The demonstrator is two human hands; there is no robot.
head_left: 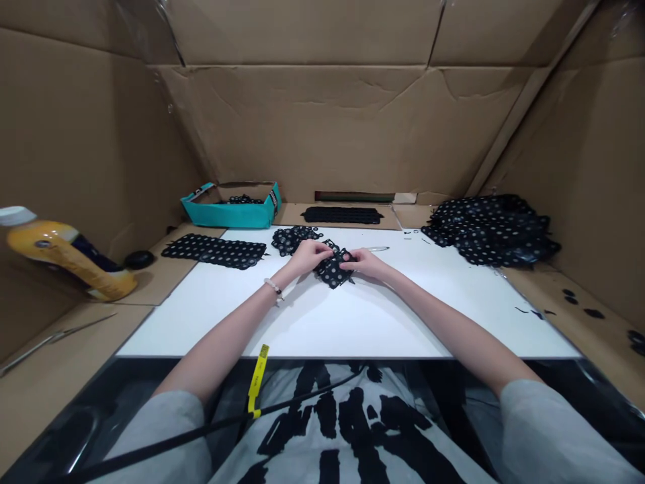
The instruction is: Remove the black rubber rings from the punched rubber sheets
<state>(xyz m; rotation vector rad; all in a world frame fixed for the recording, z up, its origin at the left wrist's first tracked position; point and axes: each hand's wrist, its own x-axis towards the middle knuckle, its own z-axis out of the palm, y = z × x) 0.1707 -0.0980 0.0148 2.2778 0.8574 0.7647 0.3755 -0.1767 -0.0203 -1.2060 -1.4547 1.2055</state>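
Between both hands, over the middle of the white board, is a black sheet piece with pale round dots. My left hand pinches its upper left part with thumb and forefinger. On the right side, my right hand has its fingers closed on the same piece. Just behind my left hand lies a small heap of black dotted pieces. A thin silver pen-like tool rests by my right hand, partly hidden behind it.
A flat dotted strip lies left, near a teal box holding dotted pieces. Behind is a black strip; at right, a dotted pile. A yellow bottle and metal tweezers lie far left. Cardboard walls enclose the workplace.
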